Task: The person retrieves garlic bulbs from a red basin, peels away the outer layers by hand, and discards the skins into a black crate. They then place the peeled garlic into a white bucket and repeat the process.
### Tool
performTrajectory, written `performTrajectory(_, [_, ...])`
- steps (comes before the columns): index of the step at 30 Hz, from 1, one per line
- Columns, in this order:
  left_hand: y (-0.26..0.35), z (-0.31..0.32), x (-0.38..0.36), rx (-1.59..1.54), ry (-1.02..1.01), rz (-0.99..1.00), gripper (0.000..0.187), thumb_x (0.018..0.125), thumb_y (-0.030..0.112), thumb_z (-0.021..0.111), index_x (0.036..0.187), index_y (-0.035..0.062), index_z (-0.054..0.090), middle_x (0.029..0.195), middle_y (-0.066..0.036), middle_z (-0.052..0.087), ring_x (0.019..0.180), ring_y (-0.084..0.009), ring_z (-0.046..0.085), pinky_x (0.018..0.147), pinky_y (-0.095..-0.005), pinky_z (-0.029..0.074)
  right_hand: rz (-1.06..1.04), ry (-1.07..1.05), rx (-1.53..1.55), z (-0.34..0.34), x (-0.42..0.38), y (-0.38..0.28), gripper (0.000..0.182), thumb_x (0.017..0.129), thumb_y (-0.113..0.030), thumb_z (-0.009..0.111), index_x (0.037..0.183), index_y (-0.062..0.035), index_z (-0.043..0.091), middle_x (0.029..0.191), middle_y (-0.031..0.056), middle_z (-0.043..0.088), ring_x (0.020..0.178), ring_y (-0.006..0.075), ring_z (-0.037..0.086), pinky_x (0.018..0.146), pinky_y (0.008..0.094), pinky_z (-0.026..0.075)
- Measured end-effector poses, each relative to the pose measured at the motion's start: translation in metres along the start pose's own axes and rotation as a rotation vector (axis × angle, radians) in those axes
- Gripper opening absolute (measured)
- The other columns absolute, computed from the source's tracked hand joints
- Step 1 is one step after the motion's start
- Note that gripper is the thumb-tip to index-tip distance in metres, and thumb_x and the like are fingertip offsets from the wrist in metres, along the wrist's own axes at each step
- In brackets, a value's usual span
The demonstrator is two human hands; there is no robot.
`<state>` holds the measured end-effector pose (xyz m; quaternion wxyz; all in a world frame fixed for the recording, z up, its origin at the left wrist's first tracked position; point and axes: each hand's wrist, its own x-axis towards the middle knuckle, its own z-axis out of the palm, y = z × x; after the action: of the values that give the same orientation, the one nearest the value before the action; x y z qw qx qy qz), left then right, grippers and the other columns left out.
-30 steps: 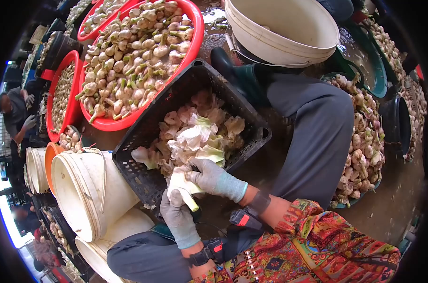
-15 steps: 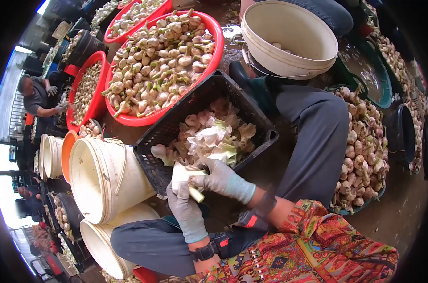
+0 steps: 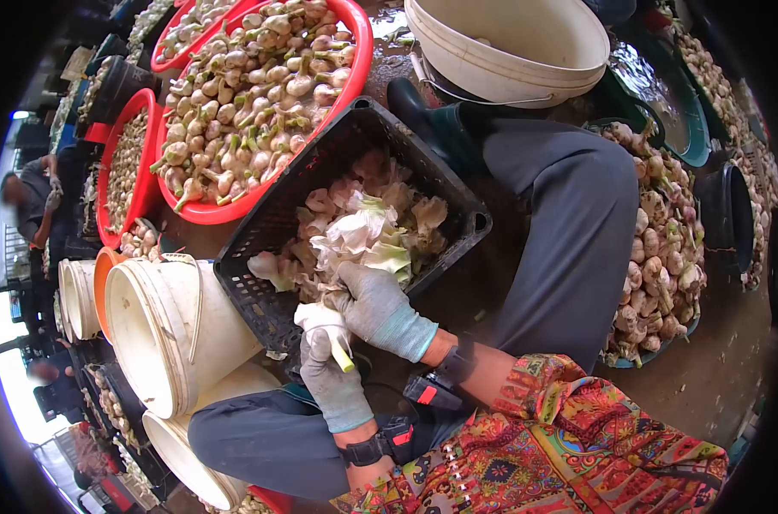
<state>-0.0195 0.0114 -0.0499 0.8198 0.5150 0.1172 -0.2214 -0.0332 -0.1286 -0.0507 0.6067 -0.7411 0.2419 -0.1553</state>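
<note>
My left hand [image 3: 331, 377], in a grey glove, grips a garlic bulb [image 3: 318, 318] by its pale green stalk, just over the near rim of a black plastic crate [image 3: 269, 224]. My right hand [image 3: 374, 304], also gloved, closes on the top of the same bulb, its fingers on the white outer skin. The crate holds a heap of peeled garlic skins [image 3: 363, 231]. Both wrists wear black straps with small devices.
A large red basin [image 3: 355, 68] of stalked garlic lies beyond the crate, with more red basins to the left. White buckets [image 3: 149, 334] stand at my left knee, and another white bucket [image 3: 509, 43] is ahead. A garlic pile [image 3: 663, 257] lies to the right. Another person [image 3: 33, 201] works at far left.
My hands have stayed together on the bulb, working at its skin. The view has swung a little between the frames.
</note>
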Motion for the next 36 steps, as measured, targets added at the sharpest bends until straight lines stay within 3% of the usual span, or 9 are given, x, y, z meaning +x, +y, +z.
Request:
performTrajectory(8, [0.032,0.018,-0.015,-0.339,-0.352,0.038,0.059,0.079,0.019,0.073,0.125,-0.0040,0.044,0.114,-0.014,0.054,0.102,-0.0246,0.057,0.092,-0.0395,0.048,-0.048,0.122,-0.620,-0.020,0.034,0.025,0.020,0.079,-0.017,0.064,0.098,-0.0090,0.063,0.086,0.0142,0.063,0.083,0.0332,0.063,0.070,0.0413,0.051])
performTrajectory(13, [0.023,0.003,-0.003,-0.256,-0.163,0.026,0.046,0.088,0.019,0.063,0.127,0.0008,0.046,0.117,-0.012,0.055,0.102,-0.0245,0.056,0.094,-0.0397,0.045,-0.009,-0.046,-0.436,-0.037,0.007,-0.016,0.030,0.078,-0.021,0.068,0.105,-0.0104,0.065,0.089,0.0121,0.065,0.082,0.0306,0.064,0.071,0.0387,0.051])
performTrajectory(15, [0.015,-0.001,0.002,-0.181,-0.146,0.054,0.043,0.089,0.018,0.062,0.125,0.0016,0.047,0.116,-0.012,0.056,0.104,-0.0240,0.056,0.097,-0.0386,0.043,0.190,-0.520,0.149,-0.032,0.003,-0.022,0.030,0.078,-0.026,0.069,0.101,-0.0072,0.066,0.086,0.0140,0.066,0.080,0.0291,0.064,0.071,0.0365,0.051])
performTrajectory(16, [0.015,0.009,0.001,-0.126,-0.128,0.087,0.041,0.089,0.017,0.062,0.124,0.0017,0.048,0.116,-0.012,0.056,0.105,-0.0236,0.055,0.097,-0.0377,0.042,-0.089,-0.407,-0.079,-0.029,0.003,-0.022,0.032,0.078,-0.030,0.070,0.097,-0.0041,0.067,0.083,0.0153,0.066,0.078,0.0285,0.065,0.070,0.0352,0.051])
performTrajectory(22, [0.003,0.010,0.005,0.125,-0.054,0.210,0.038,0.085,0.011,0.065,0.119,0.0026,0.050,0.118,-0.012,0.054,0.108,-0.0232,0.053,0.099,-0.0368,0.040,-0.068,-0.308,-0.247,-0.010,0.000,-0.009,0.019,0.077,-0.019,0.064,0.088,-0.0028,0.064,0.080,0.0177,0.064,0.076,0.0328,0.064,0.069,0.0390,0.050])
performTrajectory(27, [-0.001,0.007,0.009,-0.104,-0.092,0.097,0.041,0.086,0.010,0.064,0.122,0.0005,0.048,0.120,-0.011,0.053,0.112,-0.0236,0.052,0.102,-0.0366,0.038,0.238,-0.296,0.013,-0.004,0.015,0.008,0.018,0.076,-0.011,0.058,0.090,0.0016,0.058,0.077,0.0187,0.062,0.070,0.0276,0.063,0.066,0.0353,0.050])
performTrajectory(30, [0.007,0.004,0.013,0.007,-0.076,0.011,0.040,0.092,0.019,0.057,0.125,-0.0002,0.047,0.122,-0.012,0.053,0.112,-0.0245,0.053,0.097,-0.0401,0.044,0.419,-0.333,0.519,-0.013,0.014,0.012,0.014,0.078,-0.007,0.055,0.089,0.0009,0.058,0.076,0.0079,0.058,0.070,0.0108,0.057,0.063,0.0272,0.048])
performTrajectory(34, [0.031,0.014,0.002,0.353,-0.033,-0.047,0.039,0.094,0.016,0.053,0.128,-0.0023,0.047,0.114,-0.016,0.059,0.089,-0.0222,0.063,0.077,-0.0381,0.054,0.127,-0.360,0.008,-0.022,0.012,-0.004,0.012,0.079,-0.009,0.057,0.087,0.0005,0.058,0.077,0.0040,0.059,0.064,0.0123,0.055,0.059,0.0272,0.047])
performTrajectory(36, [0.033,-0.001,0.002,0.532,-0.017,-0.044,0.040,0.093,0.013,0.055,0.128,-0.0025,0.047,0.110,-0.015,0.060,0.081,-0.0206,0.064,0.073,-0.0378,0.056,0.202,-0.375,0.192,-0.015,0.011,0.002,0.014,0.078,-0.010,0.058,0.086,0.0010,0.057,0.071,0.0045,0.058,0.062,0.0149,0.056,0.058,0.0293,0.047])
